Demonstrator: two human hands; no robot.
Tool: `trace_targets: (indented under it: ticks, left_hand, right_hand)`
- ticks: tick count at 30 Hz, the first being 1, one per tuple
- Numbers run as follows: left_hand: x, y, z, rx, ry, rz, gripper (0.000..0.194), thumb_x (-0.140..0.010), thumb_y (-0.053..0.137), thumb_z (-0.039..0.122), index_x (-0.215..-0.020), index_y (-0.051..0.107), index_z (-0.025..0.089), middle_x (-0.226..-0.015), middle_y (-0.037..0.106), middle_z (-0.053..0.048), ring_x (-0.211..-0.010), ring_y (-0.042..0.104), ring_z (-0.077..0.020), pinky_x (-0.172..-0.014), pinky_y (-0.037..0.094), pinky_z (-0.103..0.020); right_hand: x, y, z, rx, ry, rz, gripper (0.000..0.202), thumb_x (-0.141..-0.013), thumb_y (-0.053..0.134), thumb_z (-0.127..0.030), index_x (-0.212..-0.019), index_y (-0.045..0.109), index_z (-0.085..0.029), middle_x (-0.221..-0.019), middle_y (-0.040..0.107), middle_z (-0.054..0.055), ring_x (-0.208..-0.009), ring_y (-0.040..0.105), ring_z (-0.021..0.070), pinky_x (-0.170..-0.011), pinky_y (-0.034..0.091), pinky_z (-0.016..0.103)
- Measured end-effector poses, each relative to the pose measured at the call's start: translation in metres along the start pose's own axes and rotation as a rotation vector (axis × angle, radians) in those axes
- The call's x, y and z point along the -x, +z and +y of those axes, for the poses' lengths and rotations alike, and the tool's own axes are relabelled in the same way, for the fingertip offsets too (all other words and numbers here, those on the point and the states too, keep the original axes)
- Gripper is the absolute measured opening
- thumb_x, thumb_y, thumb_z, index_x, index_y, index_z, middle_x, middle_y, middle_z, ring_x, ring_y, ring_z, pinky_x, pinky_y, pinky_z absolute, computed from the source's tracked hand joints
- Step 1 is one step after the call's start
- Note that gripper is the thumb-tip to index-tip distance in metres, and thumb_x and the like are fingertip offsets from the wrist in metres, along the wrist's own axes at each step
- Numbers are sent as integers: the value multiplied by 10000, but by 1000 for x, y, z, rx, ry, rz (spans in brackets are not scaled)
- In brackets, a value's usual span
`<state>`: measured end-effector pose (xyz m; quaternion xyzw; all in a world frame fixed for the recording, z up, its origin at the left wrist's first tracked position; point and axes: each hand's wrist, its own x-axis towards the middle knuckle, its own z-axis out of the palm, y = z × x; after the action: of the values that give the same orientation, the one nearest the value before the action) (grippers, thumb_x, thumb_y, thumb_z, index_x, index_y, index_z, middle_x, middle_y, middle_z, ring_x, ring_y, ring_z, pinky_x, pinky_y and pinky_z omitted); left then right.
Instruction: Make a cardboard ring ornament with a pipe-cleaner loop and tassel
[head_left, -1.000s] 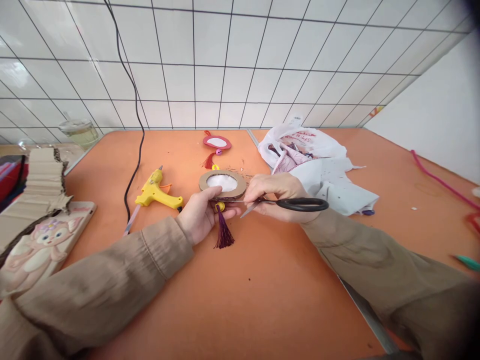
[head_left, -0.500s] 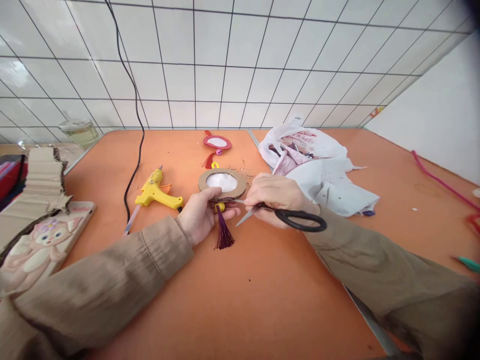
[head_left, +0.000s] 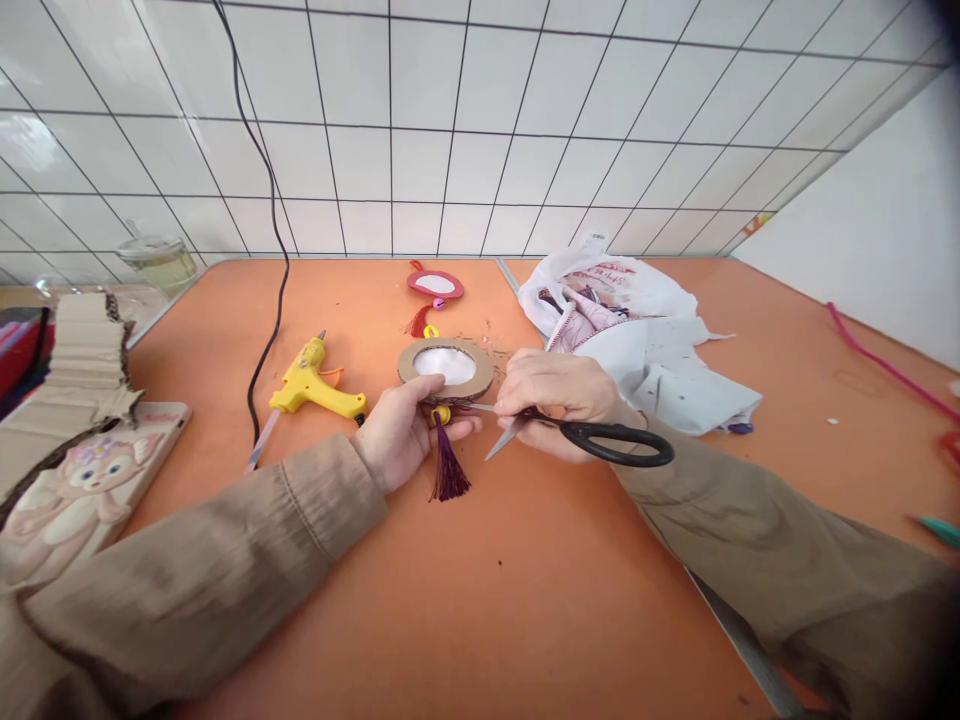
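Observation:
My left hand [head_left: 411,430] is closed on a cardboard ring ornament [head_left: 481,371], thumb on its front and fingers beneath. White material fills the ring's middle, and a yellow loop [head_left: 430,331] sticks up from its far edge. From the near edge hang a yellow bead [head_left: 441,413] and a dark purple tassel [head_left: 449,465]. My right hand [head_left: 559,395] grips black-handled scissors [head_left: 619,444] with the blades parted. One blade reaches to the ring's lower right edge; the other points down toward the table. Whether the upper blade touches the cardboard, I cannot tell.
A yellow glue gun [head_left: 315,385] lies left of my left hand, near a black cable [head_left: 271,210]. Behind the ring is a red ornament [head_left: 436,285] with a tassel. A white plastic bag [head_left: 652,350] sits at the right; torn cardboard [head_left: 86,350] lies at the left.
The scissors and my right hand have shifted slightly to the right, away from the ring. My left hand and the ornament are almost unmoved.

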<state>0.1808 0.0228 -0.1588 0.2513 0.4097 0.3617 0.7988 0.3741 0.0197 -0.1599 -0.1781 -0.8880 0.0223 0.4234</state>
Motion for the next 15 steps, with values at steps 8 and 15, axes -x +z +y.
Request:
trace_targets:
  ticks: [8, 15]
  left_hand:
    - [-2, -1, -2, 3, 3, -8, 214, -947, 440, 125, -961, 617, 7, -708, 721, -171, -566, 708, -179, -538, 597, -209]
    - [-3, -2, -2, 13, -3, -17, 235, -946, 442, 125, -985, 634, -6, -704, 723, -166, -575, 713, -185, -536, 598, -213]
  right_hand:
    - [0, 3, -1, -19, -10, -11, 147, -876, 588, -110, -858, 572, -255, -660, 682, -41, -599, 666, 111, -634, 527, 324]
    - [2, 3, 1, 7, -5, -20, 138, -861, 598, -108, -863, 578, -245, -671, 685, -28, -602, 657, 117, -633, 528, 322]
